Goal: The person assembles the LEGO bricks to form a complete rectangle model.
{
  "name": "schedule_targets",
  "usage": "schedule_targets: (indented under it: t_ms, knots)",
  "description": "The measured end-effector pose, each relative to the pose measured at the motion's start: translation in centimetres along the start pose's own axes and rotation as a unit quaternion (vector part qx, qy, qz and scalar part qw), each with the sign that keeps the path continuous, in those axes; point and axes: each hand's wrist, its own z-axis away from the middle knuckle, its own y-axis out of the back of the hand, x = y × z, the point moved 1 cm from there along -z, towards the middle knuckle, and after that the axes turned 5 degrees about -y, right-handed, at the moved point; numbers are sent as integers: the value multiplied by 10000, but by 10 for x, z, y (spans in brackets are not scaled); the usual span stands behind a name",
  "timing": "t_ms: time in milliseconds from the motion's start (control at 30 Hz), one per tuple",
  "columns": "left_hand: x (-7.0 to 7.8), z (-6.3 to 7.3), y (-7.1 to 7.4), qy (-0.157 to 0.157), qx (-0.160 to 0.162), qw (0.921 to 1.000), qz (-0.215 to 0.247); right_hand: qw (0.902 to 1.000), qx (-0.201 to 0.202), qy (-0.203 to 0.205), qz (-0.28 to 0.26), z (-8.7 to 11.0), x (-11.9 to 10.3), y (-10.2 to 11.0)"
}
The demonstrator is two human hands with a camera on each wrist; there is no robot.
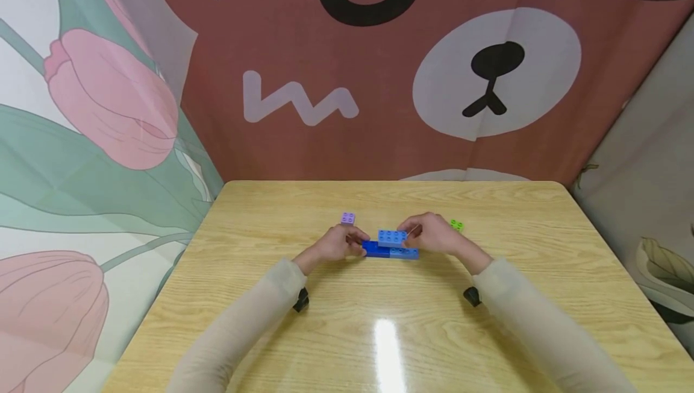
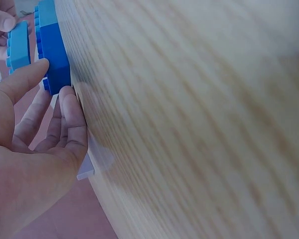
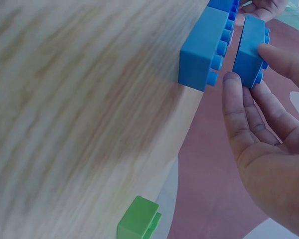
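**Two hands at the blue brick row, centre of the table**

My left hand (image 1: 340,244) grips the left end of the dark blue studded plastic brick (image 1: 376,249), which lies flat on the light wooden table (image 1: 347,320) near the centre of the head view. In the left wrist view my thumb and fingertips (image 2: 70,97) close on that brick's end in the upper left of the frame.

A lighter blue studded plastic brick (image 1: 405,253) lies end to end with the dark one, on its right, also flat on the table.

My right hand (image 1: 434,233) pinches a small light blue studded plastic brick (image 1: 392,237) between thumb and fingers. In the right wrist view, upper right of the frame, this brick (image 3: 250,50) sits just above the studs of the row, with a narrow gap visible; it is not pressed down.

A small lilac plastic brick (image 1: 347,219) stands on the table just above and left of my left hand. A small green plastic brick (image 1: 457,225) lies just right of my right hand; it shows at the bottom of the right wrist view (image 3: 138,219).
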Motion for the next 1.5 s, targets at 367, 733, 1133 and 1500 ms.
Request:
schedule_targets:
  t_ms: [367,733,1133,1500]
  knots:
    - [1,0,0,-84,17,10000,-48,9997,-38,236,46,1,4,-4]
    - [-1,-1,-1,-12,48,9998,-170,9998,-95,73,182,-1,1,-8]
    - [7,-5,4,160,235,9996,61,9993,-196,258,204,-1,0,-6]
    - [24,-11,4,-167,243,9995,-81,9995,-252,190,58,-2,2,-6]
